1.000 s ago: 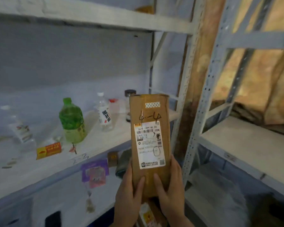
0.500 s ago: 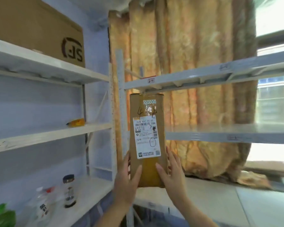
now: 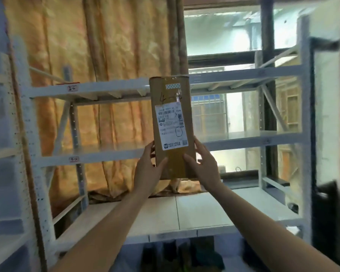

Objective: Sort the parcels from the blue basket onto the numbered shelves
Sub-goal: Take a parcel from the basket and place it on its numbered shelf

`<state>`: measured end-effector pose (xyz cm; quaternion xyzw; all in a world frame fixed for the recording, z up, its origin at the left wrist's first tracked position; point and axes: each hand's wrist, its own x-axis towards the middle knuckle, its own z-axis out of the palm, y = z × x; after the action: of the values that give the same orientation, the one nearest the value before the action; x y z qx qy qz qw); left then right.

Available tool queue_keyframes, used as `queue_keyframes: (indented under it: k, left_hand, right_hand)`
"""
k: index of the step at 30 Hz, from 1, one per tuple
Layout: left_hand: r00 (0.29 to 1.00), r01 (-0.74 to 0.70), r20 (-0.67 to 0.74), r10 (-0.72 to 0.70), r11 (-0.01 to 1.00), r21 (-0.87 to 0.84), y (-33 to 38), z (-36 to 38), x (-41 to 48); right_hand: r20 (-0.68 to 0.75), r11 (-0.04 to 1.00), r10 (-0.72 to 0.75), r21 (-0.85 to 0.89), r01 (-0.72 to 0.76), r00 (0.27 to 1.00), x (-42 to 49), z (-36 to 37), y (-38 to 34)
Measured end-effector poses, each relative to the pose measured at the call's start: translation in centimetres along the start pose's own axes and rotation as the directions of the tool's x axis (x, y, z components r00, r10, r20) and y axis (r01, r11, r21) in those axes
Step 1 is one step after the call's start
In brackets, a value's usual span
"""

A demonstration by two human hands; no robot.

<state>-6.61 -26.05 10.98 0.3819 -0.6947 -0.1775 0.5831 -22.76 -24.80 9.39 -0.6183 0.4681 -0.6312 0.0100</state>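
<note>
A tall brown cardboard parcel (image 3: 171, 124) stands upright in front of me, with a white shipping label and a handwritten number near its top. My left hand (image 3: 148, 169) grips its lower left edge, thumb on the front face. On the lower right edge my right hand (image 3: 204, 165) holds it the same way. Behind the parcel stands a white metal shelf unit (image 3: 106, 89) with small number tags (image 3: 72, 88) on its left beam ends. The blue basket is not in view.
The shelf unit's lower board (image 3: 185, 214) lies below my arms at waist height. An orange curtain (image 3: 106, 46) hangs behind the rack, with a barred window (image 3: 210, 112) to its right. Another white rack (image 3: 0, 154) stands at the left edge. Dark items lie under the lowest shelf (image 3: 185, 252).
My view has swung right and up from the rack with bottles to the rack by the window. Both hands kept the parcel upright and raised it.
</note>
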Motion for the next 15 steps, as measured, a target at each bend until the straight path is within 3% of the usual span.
queue_keyframes:
  k: [8, 15]
  left_hand:
    - [0.993, 0.043, 0.109, -0.045, 0.999, 0.027, 1.8, 18.0, -1.6]
    - [0.977, 0.084, 0.191, -0.092, 0.995, 0.051, 2.8, 30.6, -2.8]
  right_hand:
    - [0.038, 0.985, 0.094, -0.15, -0.087, 0.995, 0.1, -13.3, 10.3]
    - [-0.013, 0.959, 0.186, -0.214, -0.184, 0.982, 0.2, -21.0, 18.6]
